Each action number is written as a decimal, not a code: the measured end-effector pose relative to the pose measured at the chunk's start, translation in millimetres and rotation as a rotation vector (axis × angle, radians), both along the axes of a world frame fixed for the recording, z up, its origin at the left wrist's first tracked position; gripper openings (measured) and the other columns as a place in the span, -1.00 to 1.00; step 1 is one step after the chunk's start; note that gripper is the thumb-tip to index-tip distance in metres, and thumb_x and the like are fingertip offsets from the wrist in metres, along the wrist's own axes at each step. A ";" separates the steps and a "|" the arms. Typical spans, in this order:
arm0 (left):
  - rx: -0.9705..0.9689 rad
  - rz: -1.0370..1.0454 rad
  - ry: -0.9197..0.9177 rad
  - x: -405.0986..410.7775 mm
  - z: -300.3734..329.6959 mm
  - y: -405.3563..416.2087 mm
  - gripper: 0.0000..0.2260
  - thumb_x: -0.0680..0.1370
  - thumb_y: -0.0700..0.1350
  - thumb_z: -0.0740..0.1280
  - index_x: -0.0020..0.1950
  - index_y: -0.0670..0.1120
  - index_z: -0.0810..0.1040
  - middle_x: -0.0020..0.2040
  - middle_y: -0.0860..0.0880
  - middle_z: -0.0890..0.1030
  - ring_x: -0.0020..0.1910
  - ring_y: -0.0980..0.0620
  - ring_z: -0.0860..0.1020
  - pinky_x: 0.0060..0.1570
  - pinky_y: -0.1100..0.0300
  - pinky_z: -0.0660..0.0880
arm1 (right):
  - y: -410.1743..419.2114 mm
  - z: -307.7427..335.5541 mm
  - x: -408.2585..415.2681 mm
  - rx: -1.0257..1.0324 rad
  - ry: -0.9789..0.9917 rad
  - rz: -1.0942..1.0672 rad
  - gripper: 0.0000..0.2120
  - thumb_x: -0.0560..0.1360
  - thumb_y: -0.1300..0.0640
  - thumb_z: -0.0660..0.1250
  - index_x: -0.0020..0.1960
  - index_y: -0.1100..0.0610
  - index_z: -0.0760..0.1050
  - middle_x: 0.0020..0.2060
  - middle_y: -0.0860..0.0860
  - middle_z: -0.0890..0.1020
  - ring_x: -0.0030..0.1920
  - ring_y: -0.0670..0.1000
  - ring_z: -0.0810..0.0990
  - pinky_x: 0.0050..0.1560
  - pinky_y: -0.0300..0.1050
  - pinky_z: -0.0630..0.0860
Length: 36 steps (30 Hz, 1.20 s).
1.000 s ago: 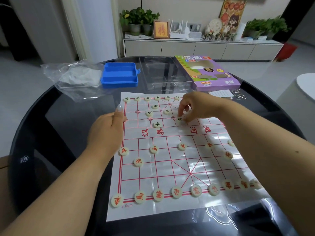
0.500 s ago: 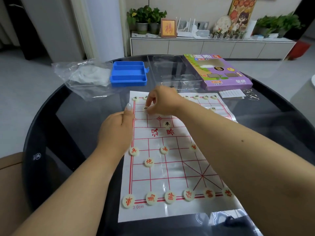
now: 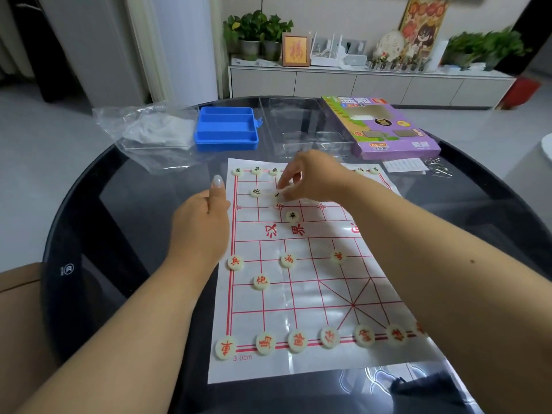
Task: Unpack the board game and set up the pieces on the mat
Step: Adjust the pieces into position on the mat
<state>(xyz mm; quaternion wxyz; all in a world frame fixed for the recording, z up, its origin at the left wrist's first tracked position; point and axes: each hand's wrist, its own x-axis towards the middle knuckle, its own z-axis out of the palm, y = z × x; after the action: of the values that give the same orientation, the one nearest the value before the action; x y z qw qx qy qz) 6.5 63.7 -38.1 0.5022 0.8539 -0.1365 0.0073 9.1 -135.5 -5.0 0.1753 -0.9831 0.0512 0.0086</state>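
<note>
right hand [image 3: 310,177] pinches a round cream game piece [image 3: 280,195], its black mark half hidden, upper centre on the white red-gridded mat [image 3: 301,366] reading "3.0cm"; left hand [image 3: 199,225], thumb up, presses the mat's left edge.

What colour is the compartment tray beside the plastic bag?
Blue. The compartment tray shows clearly in the head view, at the table's far side.

A home living room: sideboard [image 3: 370,83], potted plants [image 3: 257,34], framed picture [image 3: 295,50].
</note>
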 end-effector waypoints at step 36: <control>0.043 0.079 -0.005 -0.9 -0.3 0.2 -0.42 0.64 0.16 -0.04 -0.12 -0.18 0.63 -0.37 0.24 0.41 -0.39 0.28 0.43 -0.51 0.48 0.30 | 2.0 10.9 -28.3 0.048 0.043 0.116 -0.74 0.39 0.06 0.48 0.07 -0.02 0.62 -0.07 -0.06 0.55 -0.14 -0.09 0.50 -0.16 -0.25 0.47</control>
<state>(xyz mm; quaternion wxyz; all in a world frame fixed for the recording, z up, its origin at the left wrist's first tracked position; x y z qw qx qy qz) 5.6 63.8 -38.3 0.4826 0.8692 -0.1041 0.0261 -19.2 -133.5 5.9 0.1967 -0.9796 -0.0022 0.0410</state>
